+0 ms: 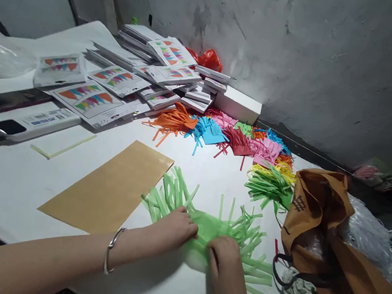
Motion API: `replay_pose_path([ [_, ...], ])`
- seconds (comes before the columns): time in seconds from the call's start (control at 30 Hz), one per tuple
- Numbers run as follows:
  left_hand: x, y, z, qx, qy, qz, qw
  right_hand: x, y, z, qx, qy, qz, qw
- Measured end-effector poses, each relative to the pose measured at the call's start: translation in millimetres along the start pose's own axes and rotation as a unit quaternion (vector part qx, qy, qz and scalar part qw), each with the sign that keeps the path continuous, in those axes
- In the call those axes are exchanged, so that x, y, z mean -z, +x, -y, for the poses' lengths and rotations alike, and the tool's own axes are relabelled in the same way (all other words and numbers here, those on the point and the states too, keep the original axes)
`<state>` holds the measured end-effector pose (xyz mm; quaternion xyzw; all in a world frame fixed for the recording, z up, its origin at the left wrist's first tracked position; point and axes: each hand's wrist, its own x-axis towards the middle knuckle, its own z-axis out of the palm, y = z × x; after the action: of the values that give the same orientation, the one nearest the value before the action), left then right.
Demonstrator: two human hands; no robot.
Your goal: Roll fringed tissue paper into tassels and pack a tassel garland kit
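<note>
Light green fringed tissue paper (210,226) lies on the white table, its cut strips spreading out to the left and right. My left hand (177,227), with a silver bracelet at the wrist, comes in from the left and has its fingers closed on the paper's left part. Lower down and to the right, my right hand (227,264) pinches the near edge of the same paper. Its fingertips are partly hidden. Just beyond my left forearm lies a flat brown paper sheet (109,189), with some green strips over its right edge.
Fringed tissue bundles, among them an orange one (176,119) and a darker green one (272,186), curve along the back. Printed packets (118,81) pile up behind at left. A brown bag (311,217) stands at right. A white box (238,104) rests near the wall.
</note>
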<state>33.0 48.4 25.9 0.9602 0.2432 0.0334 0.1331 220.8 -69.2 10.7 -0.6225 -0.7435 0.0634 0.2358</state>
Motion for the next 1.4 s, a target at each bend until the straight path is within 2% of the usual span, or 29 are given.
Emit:
replay_pose_path([
  [0.17,16.5,21.8,7.6,0.080,0.012,0.020,0.996,-6.1,22.7,-12.4,-0.076,-0.066,-0.021,0.995],
  [0.37,19.1,40.5,16.0,0.134,0.023,0.053,0.989,-17.4,36.0,-19.9,-0.090,-0.131,-0.052,0.986],
  [0.47,17.2,43.4,17.4,0.141,0.026,0.059,0.988,-13.3,34.2,-14.5,-0.073,-0.148,-0.091,0.982],
  [0.6,13.7,44.1,18.1,0.139,0.037,0.053,0.988,-6.9,25.0,-3.3,0.030,-0.118,-0.112,0.986],
  [0.67,14.9,42.3,16.8,0.132,0.047,0.044,0.989,-8.2,20.3,-0.4,0.067,-0.097,-0.101,0.988],
  [0.77,22.2,34.4,11.2,0.097,0.064,0.018,0.993,-14.5,16.4,-0.6,0.076,-0.094,-0.095,0.988],
  [0.87,26.9,22.0,4.0,-0.010,0.090,-0.026,0.996,-18.1,16.8,-1.1,0.082,-0.091,-0.105,0.987],
  [0.97,18.5,12.4,2.3,-0.114,0.148,-0.090,0.978,-16.0,19.1,1.9,0.069,-0.068,-0.117,0.988],
  [1.03,6.9,9.4,5.7,-0.120,0.176,-0.129,0.969,-14.2,19.7,4.5,0.066,-0.062,-0.122,0.988],
  [1.17,-15.5,6.0,18.3,-0.127,0.177,-0.168,0.961,-17.1,16.5,4.2,0.097,-0.131,-0.106,0.981],
  [1.27,-24.1,1.1,26.5,-0.115,0.175,-0.176,0.962,-20.8,11.4,0.1,0.105,-0.153,-0.099,0.978],
  [1.4,-23.9,-5.9,29.2,-0.079,0.159,-0.160,0.971,-20.6,6.2,-1.2,0.096,-0.167,-0.103,0.976],
])
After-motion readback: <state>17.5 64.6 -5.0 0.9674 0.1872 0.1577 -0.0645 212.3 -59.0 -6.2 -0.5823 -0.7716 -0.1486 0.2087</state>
